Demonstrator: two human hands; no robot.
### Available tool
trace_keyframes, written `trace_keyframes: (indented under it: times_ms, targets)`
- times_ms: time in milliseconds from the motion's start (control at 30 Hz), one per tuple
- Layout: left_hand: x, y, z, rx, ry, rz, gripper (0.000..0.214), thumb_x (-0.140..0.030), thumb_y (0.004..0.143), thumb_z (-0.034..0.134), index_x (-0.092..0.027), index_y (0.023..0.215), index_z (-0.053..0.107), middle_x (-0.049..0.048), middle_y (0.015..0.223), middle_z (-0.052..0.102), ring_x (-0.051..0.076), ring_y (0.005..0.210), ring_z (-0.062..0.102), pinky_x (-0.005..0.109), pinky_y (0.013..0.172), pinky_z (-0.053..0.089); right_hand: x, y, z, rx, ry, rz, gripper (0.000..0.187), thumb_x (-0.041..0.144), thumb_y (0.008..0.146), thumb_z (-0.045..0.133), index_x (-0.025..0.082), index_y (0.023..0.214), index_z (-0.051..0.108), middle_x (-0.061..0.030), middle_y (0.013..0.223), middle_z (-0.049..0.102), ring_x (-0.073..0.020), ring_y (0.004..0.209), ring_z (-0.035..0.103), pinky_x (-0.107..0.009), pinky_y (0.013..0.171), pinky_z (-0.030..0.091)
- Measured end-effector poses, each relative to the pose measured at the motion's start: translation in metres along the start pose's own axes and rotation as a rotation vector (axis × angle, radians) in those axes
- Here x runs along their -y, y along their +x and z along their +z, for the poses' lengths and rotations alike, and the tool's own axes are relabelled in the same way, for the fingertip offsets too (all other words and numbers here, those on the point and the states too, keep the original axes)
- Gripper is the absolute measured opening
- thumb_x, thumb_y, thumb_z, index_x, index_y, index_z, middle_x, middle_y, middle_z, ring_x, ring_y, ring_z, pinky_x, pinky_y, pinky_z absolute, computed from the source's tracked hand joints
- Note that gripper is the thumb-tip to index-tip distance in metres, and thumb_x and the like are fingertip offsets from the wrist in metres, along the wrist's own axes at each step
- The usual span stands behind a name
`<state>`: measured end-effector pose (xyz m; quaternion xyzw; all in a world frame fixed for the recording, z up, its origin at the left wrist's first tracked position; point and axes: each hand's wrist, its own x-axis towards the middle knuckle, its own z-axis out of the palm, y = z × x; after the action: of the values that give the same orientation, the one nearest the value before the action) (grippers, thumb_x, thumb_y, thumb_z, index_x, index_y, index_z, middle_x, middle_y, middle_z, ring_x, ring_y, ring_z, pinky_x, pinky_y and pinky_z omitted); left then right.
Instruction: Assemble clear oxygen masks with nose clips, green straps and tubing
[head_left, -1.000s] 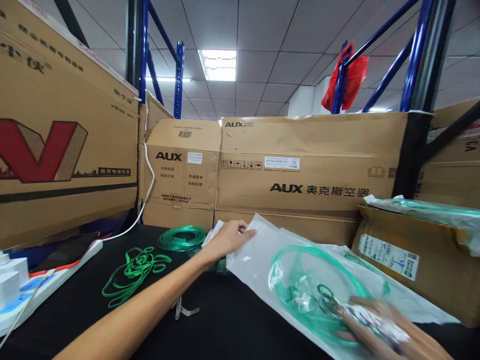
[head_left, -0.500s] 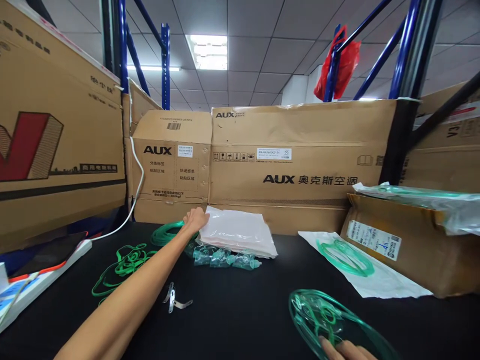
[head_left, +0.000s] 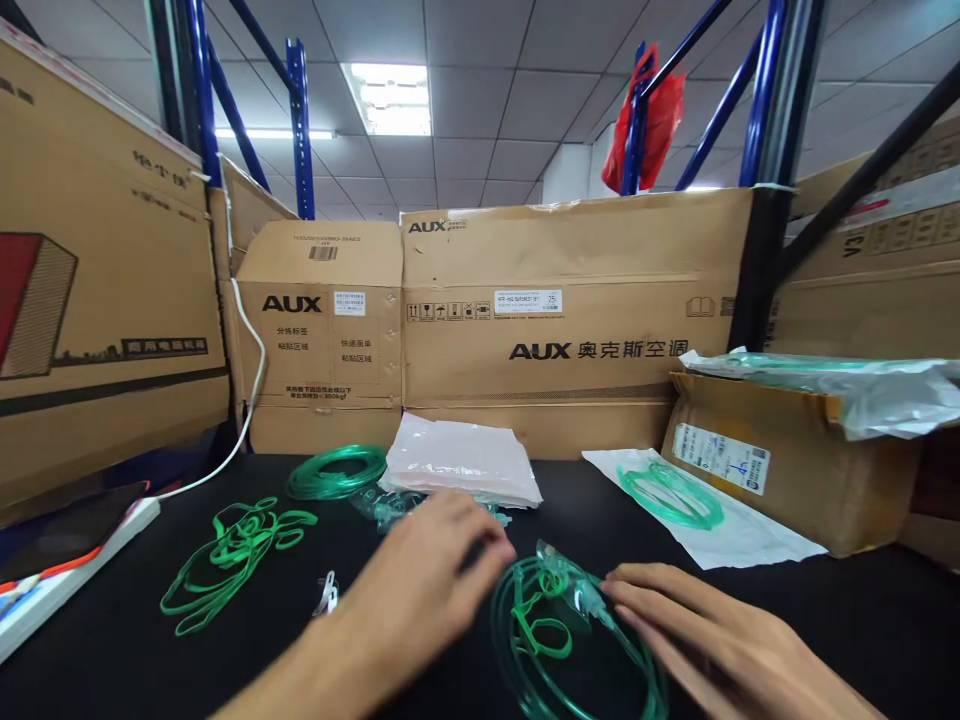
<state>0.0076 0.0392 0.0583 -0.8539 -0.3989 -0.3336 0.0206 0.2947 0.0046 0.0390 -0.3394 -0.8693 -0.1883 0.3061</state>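
Observation:
A clear green oxygen mask with coiled green tubing (head_left: 570, 630) lies on the black table between my hands. My left hand (head_left: 427, 580) rests at its left side, fingers curled loosely toward the mask, holding nothing that I can see. My right hand (head_left: 705, 630) lies flat at its right side, fingers stretched out and touching the mask's edge. Behind the left hand lies a stack of empty clear bags (head_left: 461, 460) with several small green mask parts (head_left: 390, 505) in front of it.
A tubing coil (head_left: 337, 470), a tangle of green elastic straps (head_left: 229, 550) and metal clips (head_left: 326, 592) lie at left. A bagged tubing set (head_left: 690, 505) rests at right beside an open carton (head_left: 787, 465). AUX cartons (head_left: 570, 320) wall the back. A power strip (head_left: 67, 570) sits far left.
My left hand has pulled back from the bag stack to the mask. The right hand has brought the mask and tubing up onto the table's middle and now lies flat beside it.

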Motion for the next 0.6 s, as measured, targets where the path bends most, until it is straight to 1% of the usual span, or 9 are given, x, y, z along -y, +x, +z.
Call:
trace_keyframes:
  times_ms: [33, 100, 133, 200, 267, 300, 367, 500, 600]
  targets:
    - [-0.013, -0.011, 0.014, -0.025, -0.006, 0.106, 0.018, -0.034, 0.103, 0.054, -0.024, 0.1, 0.068, 0.0011, 0.098, 0.071, 0.02, 0.094, 0.065, 0.034, 0.087, 0.052, -0.006, 0.002, -0.002, 0.031, 0.026, -0.009, 0.032, 0.017, 0.099, 0.049, 0.027, 0.118, 0.073, -0.0053, 0.118, 0.077, -0.0188, 0.099, 0.078, -0.023, 0.084, 0.064]
    - [-0.031, -0.025, 0.051, -0.112, 0.101, 0.344, 0.02, -0.039, 0.1, 0.057, -0.022, 0.098, 0.066, 0.001, 0.089, 0.07, 0.021, 0.08, 0.065, 0.032, 0.073, 0.054, -0.016, 0.007, -0.001, 0.094, 0.076, -0.044, 0.037, 0.011, 0.096, 0.048, 0.026, 0.118, 0.074, -0.0074, 0.122, 0.076, -0.0186, 0.104, 0.076, -0.023, 0.086, 0.063]
    - [-0.037, -0.028, 0.07, -0.142, 0.173, 0.392, 0.015, -0.035, 0.1, 0.058, -0.022, 0.099, 0.065, -0.0001, 0.086, 0.069, 0.02, 0.076, 0.065, 0.03, 0.065, 0.053, -0.02, 0.009, 0.001, 0.134, 0.095, -0.057, 0.041, 0.008, 0.093, 0.048, 0.027, 0.121, 0.073, -0.0079, 0.127, 0.074, -0.0191, 0.109, 0.075, -0.024, 0.089, 0.062]
    - [-0.042, -0.026, 0.102, -0.197, 0.275, 0.399, 0.008, -0.025, 0.099, 0.059, -0.022, 0.093, 0.063, -0.0021, 0.08, 0.067, 0.019, 0.072, 0.065, 0.028, 0.062, 0.051, -0.027, 0.015, 0.007, 0.244, 0.118, -0.055, 0.052, 0.004, 0.091, 0.049, 0.03, 0.132, 0.067, -0.0064, 0.14, 0.066, -0.0204, 0.121, 0.068, -0.028, 0.097, 0.059]
    - [-0.043, -0.024, 0.118, -0.231, 0.31, 0.436, 0.017, -0.029, 0.1, 0.06, -0.021, 0.085, 0.061, -0.0025, 0.075, 0.065, 0.018, 0.068, 0.064, 0.028, 0.06, 0.049, -0.033, 0.019, 0.01, 0.346, 0.119, -0.036, 0.063, 0.001, 0.09, 0.049, 0.035, 0.143, 0.056, -0.0038, 0.152, 0.055, -0.0218, 0.132, 0.059, -0.034, 0.104, 0.055]
    - [-0.041, -0.024, 0.118, -0.228, 0.309, 0.466, 0.022, -0.033, 0.1, 0.059, -0.021, 0.083, 0.061, -0.0027, 0.073, 0.064, 0.017, 0.066, 0.063, 0.028, 0.06, 0.049, -0.034, 0.02, 0.011, 0.381, 0.118, -0.043, 0.067, 0.001, 0.09, 0.048, 0.036, 0.147, 0.052, -0.0031, 0.156, 0.05, -0.0224, 0.136, 0.055, -0.036, 0.107, 0.053]
    - [-0.033, -0.029, 0.102, -0.173, 0.275, 0.511, 0.026, -0.037, 0.102, 0.058, -0.021, 0.082, 0.061, -0.0039, 0.073, 0.065, 0.016, 0.064, 0.062, 0.028, 0.06, 0.047, -0.033, 0.02, 0.008, 0.417, 0.097, -0.075, 0.068, 0.0, 0.09, 0.047, 0.035, 0.15, 0.048, -0.0037, 0.159, 0.046, -0.0236, 0.141, 0.049, -0.04, 0.11, 0.05]
    - [-0.008, -0.052, 0.037, 0.054, 0.144, 0.469, 0.017, -0.033, 0.104, 0.056, -0.024, 0.091, 0.064, -0.0051, 0.085, 0.07, 0.013, 0.074, 0.067, 0.026, 0.065, 0.045, -0.015, 0.017, -0.011, 0.402, 0.035, -0.167, 0.066, 0.001, 0.088, 0.052, 0.03, 0.147, 0.051, -0.0065, 0.153, 0.053, -0.0246, 0.139, 0.052, -0.038, 0.108, 0.053]
    - [0.007, -0.065, -0.002, 0.209, 0.11, 0.313, 0.012, -0.035, 0.099, 0.064, -0.024, 0.105, 0.065, -0.0029, 0.104, 0.073, 0.015, 0.094, 0.07, 0.025, 0.08, 0.049, 0.005, 0.021, -0.025, 0.355, 0.023, -0.257, 0.066, 0.001, 0.084, 0.056, 0.028, 0.144, 0.054, -0.0056, 0.15, 0.057, -0.0241, 0.137, 0.055, -0.037, 0.109, 0.051]
